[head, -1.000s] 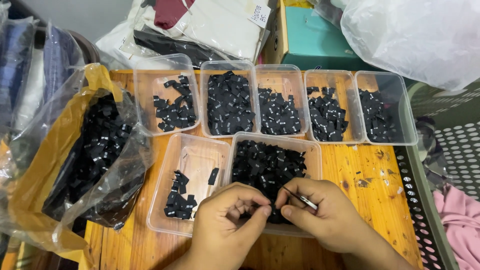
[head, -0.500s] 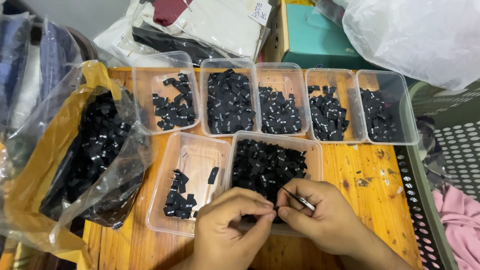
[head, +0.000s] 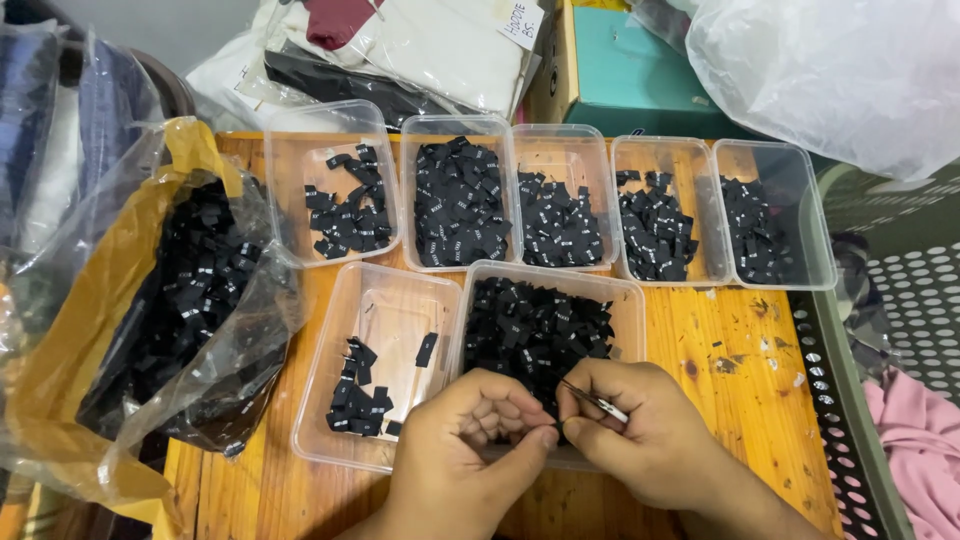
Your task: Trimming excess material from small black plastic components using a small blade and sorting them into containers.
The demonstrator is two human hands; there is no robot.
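Metal tweezers (head: 595, 400) pinched in the right hand (head: 650, 435), tips meeting the left hand (head: 470, 445), whose thumb and forefinger close on something tiny, likely one black label, hidden. Both hover over the near tub of black labels (head: 540, 330). Step: separating one label. Next move needs a clean pick and the matching tub; sparse tub (head: 375, 365) beside, five more (head: 560, 200) behind on the wooden surface (head: 740, 380).

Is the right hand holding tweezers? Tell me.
Yes, the right hand pinches thin metal tweezers over the near tub of black labels.
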